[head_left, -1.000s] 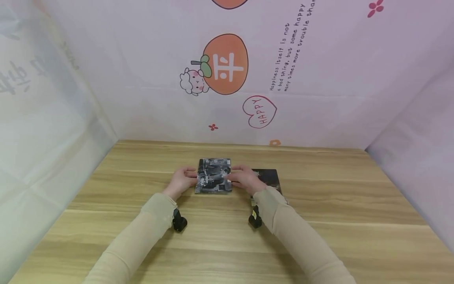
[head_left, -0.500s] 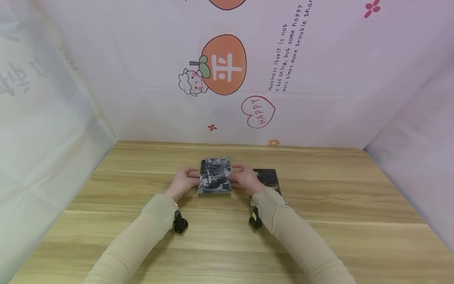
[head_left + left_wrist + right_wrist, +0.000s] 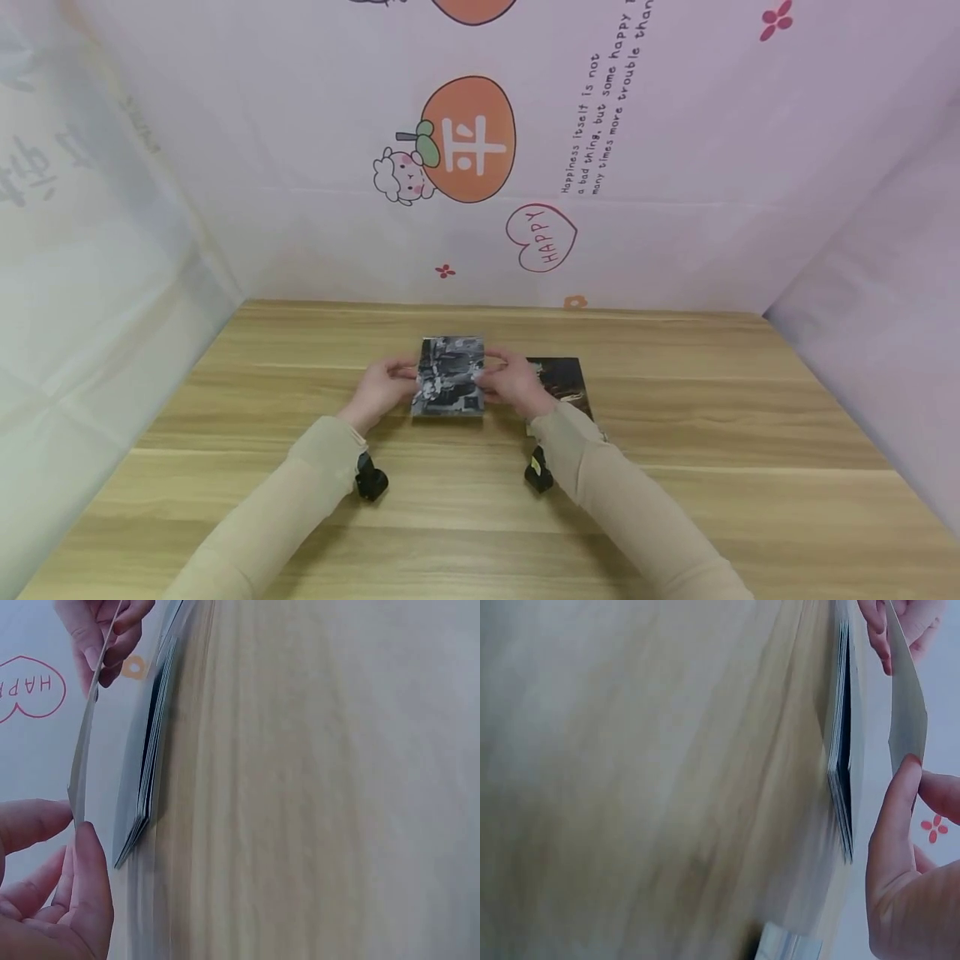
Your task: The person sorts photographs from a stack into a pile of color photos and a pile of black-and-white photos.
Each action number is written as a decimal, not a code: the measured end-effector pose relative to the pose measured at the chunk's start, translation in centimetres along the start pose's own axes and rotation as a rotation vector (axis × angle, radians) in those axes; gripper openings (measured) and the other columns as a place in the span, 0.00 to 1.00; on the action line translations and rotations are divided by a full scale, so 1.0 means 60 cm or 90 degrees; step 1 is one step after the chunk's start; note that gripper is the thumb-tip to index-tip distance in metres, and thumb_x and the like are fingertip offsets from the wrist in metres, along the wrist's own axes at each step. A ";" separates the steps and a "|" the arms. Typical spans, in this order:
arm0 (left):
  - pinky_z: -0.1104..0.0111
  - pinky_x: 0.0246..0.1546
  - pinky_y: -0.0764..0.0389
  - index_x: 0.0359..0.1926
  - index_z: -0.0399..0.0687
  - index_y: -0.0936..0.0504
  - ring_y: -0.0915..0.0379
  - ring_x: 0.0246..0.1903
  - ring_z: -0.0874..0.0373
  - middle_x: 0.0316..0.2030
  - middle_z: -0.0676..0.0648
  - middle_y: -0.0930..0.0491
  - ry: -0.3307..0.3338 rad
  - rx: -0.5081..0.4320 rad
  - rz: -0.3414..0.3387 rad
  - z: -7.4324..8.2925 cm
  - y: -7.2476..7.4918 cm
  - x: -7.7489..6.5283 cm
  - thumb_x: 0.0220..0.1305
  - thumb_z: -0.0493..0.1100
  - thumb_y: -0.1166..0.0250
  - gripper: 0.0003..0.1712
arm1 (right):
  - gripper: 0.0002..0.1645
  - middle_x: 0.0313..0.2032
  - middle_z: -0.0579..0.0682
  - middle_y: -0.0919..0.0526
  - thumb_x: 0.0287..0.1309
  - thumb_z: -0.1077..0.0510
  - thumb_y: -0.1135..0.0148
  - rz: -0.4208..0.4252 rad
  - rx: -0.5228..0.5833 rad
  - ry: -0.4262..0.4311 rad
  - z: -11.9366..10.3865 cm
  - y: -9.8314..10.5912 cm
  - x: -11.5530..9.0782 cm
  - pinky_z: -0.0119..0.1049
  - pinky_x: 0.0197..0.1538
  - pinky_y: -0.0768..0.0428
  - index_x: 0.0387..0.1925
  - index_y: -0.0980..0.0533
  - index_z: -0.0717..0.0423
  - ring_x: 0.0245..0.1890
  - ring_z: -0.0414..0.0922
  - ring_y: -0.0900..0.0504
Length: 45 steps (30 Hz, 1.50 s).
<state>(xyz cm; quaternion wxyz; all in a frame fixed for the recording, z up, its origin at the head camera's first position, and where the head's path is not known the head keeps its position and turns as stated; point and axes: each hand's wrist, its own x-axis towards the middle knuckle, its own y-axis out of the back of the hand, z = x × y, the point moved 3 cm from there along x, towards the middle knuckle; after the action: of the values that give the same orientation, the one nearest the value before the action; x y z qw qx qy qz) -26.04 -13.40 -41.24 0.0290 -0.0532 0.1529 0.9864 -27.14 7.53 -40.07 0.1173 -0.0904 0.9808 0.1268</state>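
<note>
A postcard-like card [image 3: 450, 377] with a black-and-white picture is held above the table by both hands. My left hand [image 3: 378, 392] pinches its left edge between thumb and fingers, and my right hand [image 3: 515, 383] pinches the right edge. The wrist views show the card [image 3: 84, 754] edge-on and slightly bowed, its pale back [image 3: 907, 705] turned to the right wrist camera. Beneath it, apart from it, a neat stack of similar cards [image 3: 154, 742] lies on the table; in the head view the held card covers this stack.
A dark-pictured card or pile [image 3: 564, 383] lies right of the stack, partly hidden under the right hand and sleeve. The wood-grain table [image 3: 450, 517] ends at a printed cloth [image 3: 337, 242] behind, with cloth on both sides.
The black-and-white card has risen and tilted, its near edge now a little closer to me. Both hands have shifted slightly left in the head view, along with the background.
</note>
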 end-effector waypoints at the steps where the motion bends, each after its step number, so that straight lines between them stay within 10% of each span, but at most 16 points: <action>1: 0.65 0.42 0.17 0.58 0.29 0.29 0.23 0.44 0.48 0.50 0.31 0.25 0.000 0.004 -0.001 -0.001 0.003 -0.002 0.57 0.28 0.39 0.26 | 0.36 0.50 0.63 0.23 0.58 0.70 0.41 -0.001 0.004 0.002 0.001 -0.003 -0.001 0.42 0.44 0.16 0.68 0.39 0.58 0.42 0.49 0.19; 45: 0.70 0.40 0.17 0.63 0.25 0.37 0.23 0.42 0.49 0.47 0.31 0.26 -0.044 0.169 -0.043 -0.049 0.174 -0.094 0.59 0.31 0.38 0.32 | 0.43 0.32 0.51 0.23 0.51 0.74 0.37 -0.047 0.118 0.015 -0.008 -0.197 -0.033 0.36 0.31 0.15 0.68 0.39 0.55 0.28 0.41 0.20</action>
<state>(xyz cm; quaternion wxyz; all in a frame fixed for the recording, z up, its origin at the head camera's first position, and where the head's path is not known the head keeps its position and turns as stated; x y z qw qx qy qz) -20.94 -24.46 -40.29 0.0746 -0.0199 0.2791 0.9571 -22.89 -3.57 -41.80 0.1178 -0.1168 0.9857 0.0304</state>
